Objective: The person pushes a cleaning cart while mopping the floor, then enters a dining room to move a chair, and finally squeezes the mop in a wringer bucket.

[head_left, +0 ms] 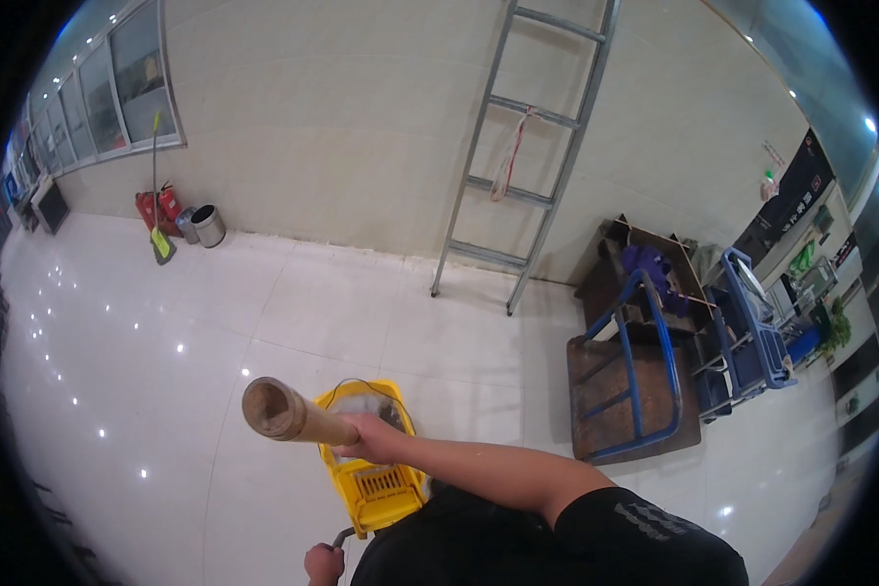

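We count two hands: one right hand (371, 439) and one left hand (324, 564). With these we count one wooden pole (308, 418), one yellow mop bucket (381, 496) and one grey lever (343, 536). Elsewhere we number one ladder (475, 146) with four rungs (510, 191) in view, one red-and-white strap (507, 168), one blue-handled platform trolley (659, 391), one blue utility cart (749, 337), one purple cloth (647, 265) and one long-handled broom (160, 241). We make out at least one red fire extinguisher (169, 202) and at least one silver bin (207, 228).
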Available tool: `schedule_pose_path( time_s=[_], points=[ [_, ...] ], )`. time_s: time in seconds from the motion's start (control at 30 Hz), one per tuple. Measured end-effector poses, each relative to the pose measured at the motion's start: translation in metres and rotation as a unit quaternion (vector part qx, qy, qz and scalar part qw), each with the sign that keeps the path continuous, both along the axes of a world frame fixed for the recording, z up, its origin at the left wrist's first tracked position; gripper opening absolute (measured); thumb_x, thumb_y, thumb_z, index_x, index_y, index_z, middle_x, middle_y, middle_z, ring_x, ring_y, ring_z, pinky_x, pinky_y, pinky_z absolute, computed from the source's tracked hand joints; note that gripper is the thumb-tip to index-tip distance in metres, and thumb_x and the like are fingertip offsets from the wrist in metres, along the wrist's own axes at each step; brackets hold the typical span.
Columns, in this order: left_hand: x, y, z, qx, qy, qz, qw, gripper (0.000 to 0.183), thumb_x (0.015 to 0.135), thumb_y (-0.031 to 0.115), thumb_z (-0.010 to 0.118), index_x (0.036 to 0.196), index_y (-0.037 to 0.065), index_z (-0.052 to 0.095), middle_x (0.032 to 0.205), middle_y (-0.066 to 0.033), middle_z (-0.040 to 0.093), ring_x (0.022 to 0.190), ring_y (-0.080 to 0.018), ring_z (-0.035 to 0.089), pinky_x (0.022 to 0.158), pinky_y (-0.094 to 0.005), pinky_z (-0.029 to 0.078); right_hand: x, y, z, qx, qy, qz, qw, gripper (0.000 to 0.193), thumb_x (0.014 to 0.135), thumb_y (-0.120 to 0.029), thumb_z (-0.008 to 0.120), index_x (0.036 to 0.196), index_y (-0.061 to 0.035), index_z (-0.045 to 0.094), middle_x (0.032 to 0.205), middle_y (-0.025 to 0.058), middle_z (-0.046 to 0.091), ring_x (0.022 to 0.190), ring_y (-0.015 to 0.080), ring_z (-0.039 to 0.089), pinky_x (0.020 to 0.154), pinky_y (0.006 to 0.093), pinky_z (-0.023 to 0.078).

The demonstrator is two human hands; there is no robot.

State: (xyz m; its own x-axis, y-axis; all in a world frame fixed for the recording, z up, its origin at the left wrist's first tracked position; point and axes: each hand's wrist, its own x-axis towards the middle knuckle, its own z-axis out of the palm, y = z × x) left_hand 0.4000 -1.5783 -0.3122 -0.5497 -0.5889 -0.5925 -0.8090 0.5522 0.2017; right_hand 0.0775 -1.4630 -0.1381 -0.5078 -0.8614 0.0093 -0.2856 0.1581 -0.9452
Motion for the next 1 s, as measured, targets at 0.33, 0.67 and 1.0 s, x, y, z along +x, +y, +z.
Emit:
schedule_pose_path(
  time_s=[0.33,0.67,1.0],
  points=[
    [0.006,-0.003,-0.002,-0.006,0.039,-0.085,0.996,0.085,0.090,0.068,0.027,0.071,-0.005,0.067,0.074,-0.0274,0.063,0.076,-0.0427,0.063,0.073,-0.0493,0.049,-0.022,-0.003,0.127,-0.003,0.000,-0.088,0.996,0.024,0.076,-0.017,0.073,0.087,-0.0018,0.058,0.076,0.0091,0.063,0.070,0.0199,0.056,0.067,0.0330,0.047],
    [-0.005,0.001,0.025,0.006,0.033,-0.091,0.995,0.082,0.089,0.067,0.031,0.073,-0.005,0.067,0.077,-0.0275,0.064,0.078,-0.0435,0.063,0.072,-0.0505,0.050,-0.017,0.004,0.128,0.005,-0.002,-0.056,0.998,0.024,0.077,-0.018,0.071,0.087,-0.0021,0.056,0.077,0.0100,0.061,0.070,0.0209,0.054,0.068,0.0338,0.046],
    [0.018,-0.004,-0.008,-0.029,0.005,-0.027,0.999,0.035,0.077,0.037,0.060,0.084,0.005,0.070,0.086,-0.0182,0.068,0.083,-0.0360,0.066,0.076,-0.0455,0.053,-0.004,-0.013,0.005,-0.026,0.057,0.003,0.998,0.026,0.077,-0.014,0.071,0.094,-0.0038,0.055,0.076,0.0100,0.060,0.069,0.0188,0.054,0.068,0.0336,0.046]
  ],
)
